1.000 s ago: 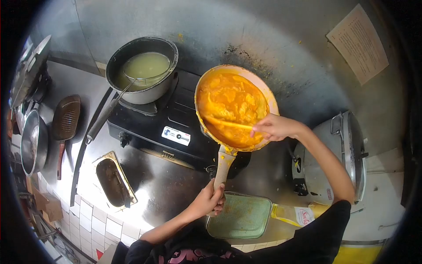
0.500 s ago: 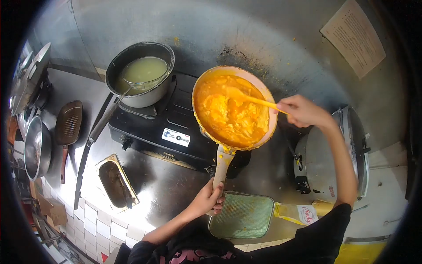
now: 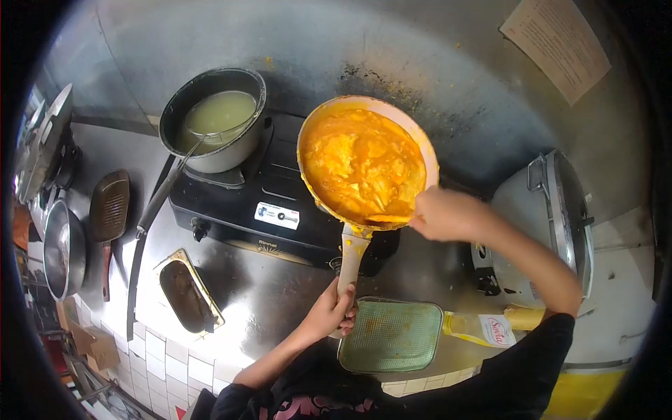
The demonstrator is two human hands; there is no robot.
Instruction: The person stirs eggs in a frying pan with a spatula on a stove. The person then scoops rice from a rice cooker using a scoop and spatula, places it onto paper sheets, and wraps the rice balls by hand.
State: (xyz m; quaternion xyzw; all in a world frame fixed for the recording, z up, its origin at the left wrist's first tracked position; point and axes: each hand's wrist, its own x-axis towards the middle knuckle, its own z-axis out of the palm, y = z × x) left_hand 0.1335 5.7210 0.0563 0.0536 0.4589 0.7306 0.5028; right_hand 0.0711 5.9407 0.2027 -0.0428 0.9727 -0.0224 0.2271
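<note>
My left hand (image 3: 330, 308) is wrapped round the light handle of a frying pan (image 3: 354, 250), over the right burner of the black gas stove (image 3: 287, 234). Inside the pan lies a thick orange sauce with yellow, egg-like curds (image 3: 364, 161). My right hand (image 3: 451, 214) is closed on a yellow spatula (image 3: 388, 218), at the pan's lower right. Its blade dips into the mixture near the rim and is mostly hidden. Whether the pan rests on the burner or is held above it, I cannot tell.
A pot (image 3: 234, 157) of pale green liquid with a long-handled strainer (image 3: 162, 197) stands on the left burner. Nearby are a rectangular tin (image 3: 219, 323), a grill pan (image 3: 110, 206), a metal bowl (image 3: 64, 250), a green tray (image 3: 392, 336), an oil bottle (image 3: 483, 329) and a large lidded cooker (image 3: 553, 210).
My right hand has brought the spatula down from the middle of the pan to its lower right edge. My left hand keeps hold of the handle. The view has shifted slightly.
</note>
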